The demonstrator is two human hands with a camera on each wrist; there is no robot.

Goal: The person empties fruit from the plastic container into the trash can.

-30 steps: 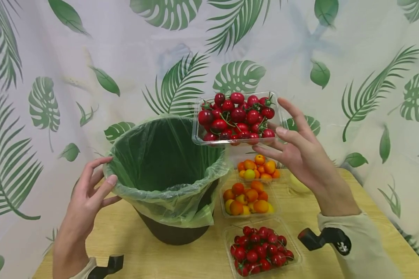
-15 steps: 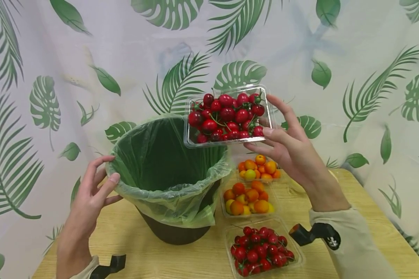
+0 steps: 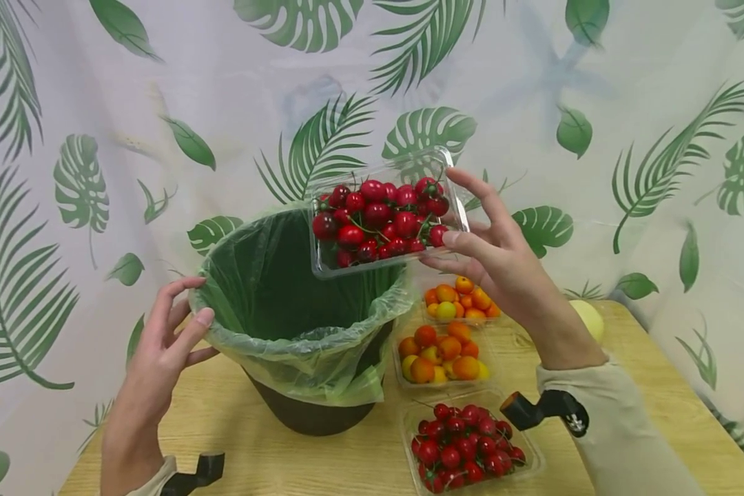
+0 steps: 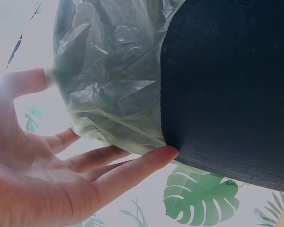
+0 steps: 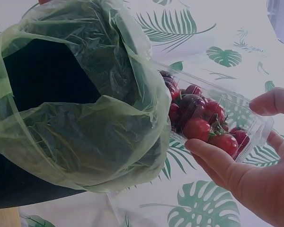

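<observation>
My right hand [image 3: 508, 262] grips one end of a clear plastic box [image 3: 387, 265] of red cherry tomatoes [image 3: 377, 215], some with green stems. The box is held in the air, tilted down to the left, its left part over the bin's opening. The dark bin [image 3: 310, 406] has a translucent green bin liner [image 3: 297, 344] folded over its rim. At the bin's left side my left hand [image 3: 161, 344] touches the lined rim with fingertips and thumb. In the left wrist view, its fingers [image 4: 132, 172] lie extended against the liner and the dark wall.
Right of the bin, a box of cherries [image 3: 465, 448] and two boxes of orange and yellow fruit [image 3: 446, 355] stand in a row on the wooden table [image 3: 223, 441]. A pale yellow round thing [image 3: 587, 320] sits behind my right forearm. A leaf-patterned curtain [image 3: 223, 83] hangs behind.
My right hand has carried the tomato box leftward, further over the bin, and its left end has tipped lower. The left hand has stayed nearly still at the rim.
</observation>
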